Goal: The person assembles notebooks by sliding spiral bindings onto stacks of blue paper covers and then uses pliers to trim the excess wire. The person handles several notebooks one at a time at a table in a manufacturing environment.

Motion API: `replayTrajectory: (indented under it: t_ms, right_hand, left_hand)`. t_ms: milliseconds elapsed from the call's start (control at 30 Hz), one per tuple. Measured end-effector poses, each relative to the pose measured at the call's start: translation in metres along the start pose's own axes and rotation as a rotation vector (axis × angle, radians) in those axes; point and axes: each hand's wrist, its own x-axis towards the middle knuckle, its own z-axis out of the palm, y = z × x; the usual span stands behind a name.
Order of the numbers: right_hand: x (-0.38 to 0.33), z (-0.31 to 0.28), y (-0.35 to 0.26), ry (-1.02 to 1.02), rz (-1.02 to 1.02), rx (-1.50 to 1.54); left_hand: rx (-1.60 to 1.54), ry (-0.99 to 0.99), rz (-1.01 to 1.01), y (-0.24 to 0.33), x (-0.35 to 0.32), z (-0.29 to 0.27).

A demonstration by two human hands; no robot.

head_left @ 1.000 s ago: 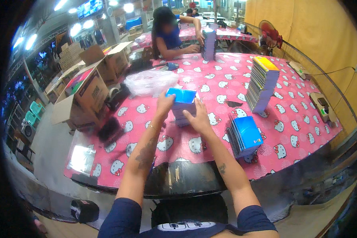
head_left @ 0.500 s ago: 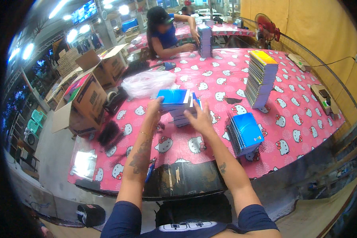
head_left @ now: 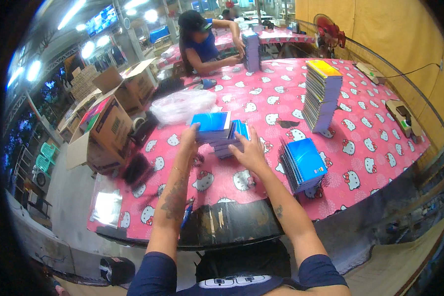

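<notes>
My left hand (head_left: 190,137) is closed on the left side of a bundle of blue spiral notebooks (head_left: 210,121), thumb near the top cover. Close by on the right, more blue notebooks (head_left: 239,129) lie lower and at an angle, partly under that bundle. My right hand (head_left: 250,152) holds these at their near right corner, fingers spread over the cover and thumb at the front; some fingertips are hard to make out. To the right of my right forearm is a short pile of blue spiral notebooks (head_left: 305,160). Behind it rises a tall, slightly leaning stack with a yellow top cover (head_left: 324,69).
A pink patterned cloth (head_left: 352,182) covers the table. Clear plastic (head_left: 182,106), a tape dispenser (head_left: 142,129) and black spiral wires (head_left: 137,170) lie left. Open cartons (head_left: 108,130) stand beyond. Across the table, a person in blue (head_left: 207,49) handles another notebook stack (head_left: 251,52).
The bundle in my left hand has shifted slightly left, showing more of the notebooks beside it. My right fingers have come down onto those notebooks.
</notes>
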Motion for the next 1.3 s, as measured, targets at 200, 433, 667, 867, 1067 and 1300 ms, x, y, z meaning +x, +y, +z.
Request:
replayTrajectory:
  t_ms: [200,433,667,867,1067,1300]
  right_hand:
    - [-0.004,-0.003,0.009,0.048,-0.007,-0.067]
    - [0.0,0.015,-0.025,0.108,0.035,-0.042]
    - [0.016,-0.022,-0.001,0.016,0.073,0.749]
    - [-0.085,-0.065,-0.013,-0.272,-0.322,0.471]
    - [-0.12,-0.024,0.017,-0.42,0.03,0.872]
    - [-0.111,-0.003,0.023,-0.442,-0.001,0.647]
  left_hand:
    - [0.008,0.011,-0.03,-0.003,-0.002,0.012]
    - [0.066,-0.007,0.077,0.021,0.004,-0.057]
    - [0.845,-0.046,0.839,0.106,-0.114,0.028]
    - [1.668,-0.798,0.693,0.041,-0.179,0.081]
    - [1.153,-0.732,0.731,-0.048,-0.161,0.067]
    - [0.714,-0.239,0.529,-0.085,-0.196,-0.044]
